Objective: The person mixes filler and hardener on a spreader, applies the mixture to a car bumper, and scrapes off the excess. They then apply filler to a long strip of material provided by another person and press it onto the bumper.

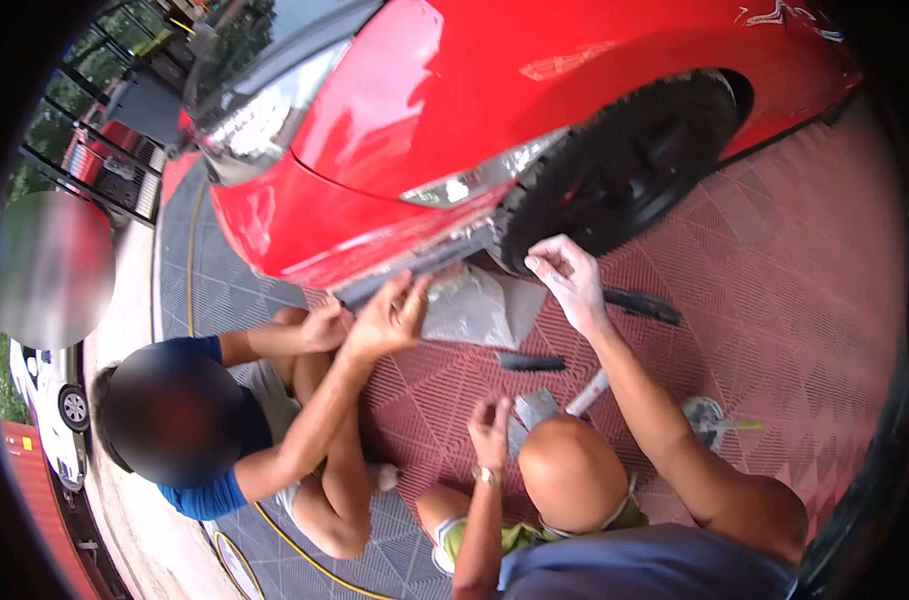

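Note:
My right hand (568,282), coated with white dust, is raised beside the front wheel (634,165) of a red car (444,90). Its fingers are curled toward the thumb; whatever they may hold is too small to make out. By my bent knee (571,470) is my left hand (489,432), a watch (487,474) on its wrist. Its fingers are loosely bent and apart, with nothing visible in them. A grey sheet or packet (535,408) lies close to it. The lower bumper edge (414,265) looks scuffed and grey.
A co-worker in a blue shirt (199,498) sits at left, a hand (389,315) at the bumper. A plastic sheet (469,305), black pieces (530,362), a white tube-like item (587,392) and a container (704,422) lie on red floor tiles. A yellow hose (309,560) crosses grey tiles.

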Demonstrator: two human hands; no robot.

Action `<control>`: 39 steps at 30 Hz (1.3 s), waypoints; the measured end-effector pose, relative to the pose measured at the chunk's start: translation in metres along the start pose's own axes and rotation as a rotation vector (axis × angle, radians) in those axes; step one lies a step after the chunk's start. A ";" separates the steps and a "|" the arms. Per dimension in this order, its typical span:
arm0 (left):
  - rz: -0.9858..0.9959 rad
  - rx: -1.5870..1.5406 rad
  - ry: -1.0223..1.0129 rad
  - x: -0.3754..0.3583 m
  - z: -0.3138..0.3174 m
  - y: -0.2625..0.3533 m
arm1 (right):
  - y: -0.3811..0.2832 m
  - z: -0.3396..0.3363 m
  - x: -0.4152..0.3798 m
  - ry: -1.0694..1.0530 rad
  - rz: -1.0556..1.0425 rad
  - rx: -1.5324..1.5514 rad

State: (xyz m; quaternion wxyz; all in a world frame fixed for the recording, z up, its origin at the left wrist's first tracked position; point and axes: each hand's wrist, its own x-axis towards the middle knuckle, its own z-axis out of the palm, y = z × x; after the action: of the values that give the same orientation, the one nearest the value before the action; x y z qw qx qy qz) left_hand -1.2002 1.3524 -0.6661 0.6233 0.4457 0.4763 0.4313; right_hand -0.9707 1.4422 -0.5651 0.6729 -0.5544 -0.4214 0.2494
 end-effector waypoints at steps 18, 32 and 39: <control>-0.043 1.020 0.001 -0.051 -0.041 -0.206 | 0.216 -0.026 -0.224 -0.919 0.260 -1.002; -0.713 1.192 0.523 -0.051 -0.031 -0.234 | 0.236 -0.031 -0.225 -0.951 0.141 -1.138; -0.404 -0.103 0.376 -0.044 -0.059 -0.220 | 0.190 -0.067 -0.202 -0.877 0.457 -0.413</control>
State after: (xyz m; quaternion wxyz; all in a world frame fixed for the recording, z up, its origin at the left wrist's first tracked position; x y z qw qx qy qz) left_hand -1.2404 1.2681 -0.8783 0.6190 0.2217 0.6403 0.3972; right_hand -0.9945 1.2935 -0.8071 0.2392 -0.5967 -0.5717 0.5098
